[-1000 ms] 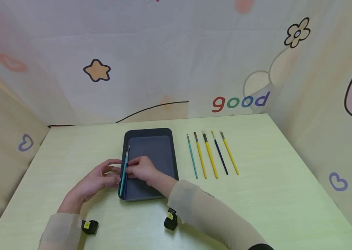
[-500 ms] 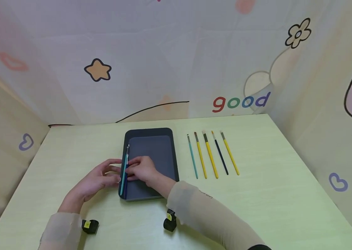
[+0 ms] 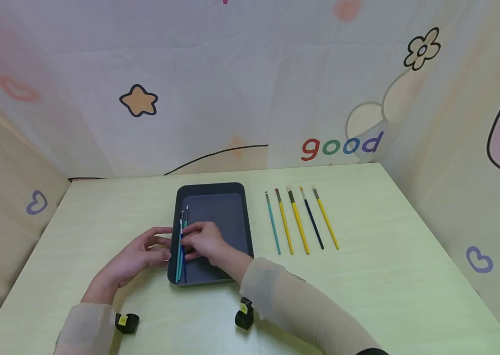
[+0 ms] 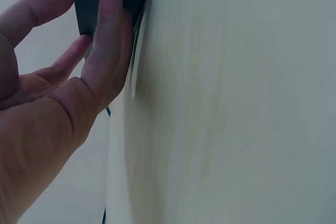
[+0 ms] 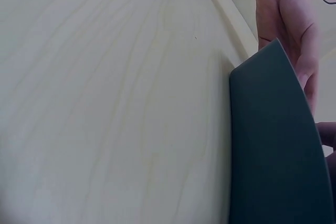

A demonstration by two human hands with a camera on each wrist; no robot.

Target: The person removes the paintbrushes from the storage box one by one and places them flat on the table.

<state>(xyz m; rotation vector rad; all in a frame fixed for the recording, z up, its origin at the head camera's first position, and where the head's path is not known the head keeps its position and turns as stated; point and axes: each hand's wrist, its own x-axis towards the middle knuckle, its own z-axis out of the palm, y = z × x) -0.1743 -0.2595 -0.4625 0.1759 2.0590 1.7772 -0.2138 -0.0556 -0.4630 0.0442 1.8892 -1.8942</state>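
Observation:
A dark grey tray [image 3: 227,212] lies on the table. Along its left side rest teal paintbrushes [image 3: 177,270] and a blue paintbrush [image 3: 184,271], all nearly parallel. My right hand [image 3: 205,240] reaches over the tray from the right, its thumb and fingertips pinching at the blue brush; the fingers cover part of its handle. Outside the tray, my left hand [image 3: 136,255] presses its fingertips against the left wall. In the left wrist view the fingers of that hand [image 4: 79,82] lie slightly bent along the tray's outer wall [image 4: 94,3].
To the right of the tray, several paintbrushes lie side by side, among them a teal one [image 3: 274,224], a thick yellow one [image 3: 298,222] and a dark blue one [image 3: 314,222]. Black wrist cameras [image 3: 127,323] sit by both sleeves. A printed cloth [image 3: 214,88] stands behind the table.
The brushes in the tray have spread apart; the blue one has shifted slightly right with my right fingers, and a second teal handle now shows. My left hand stays in place.

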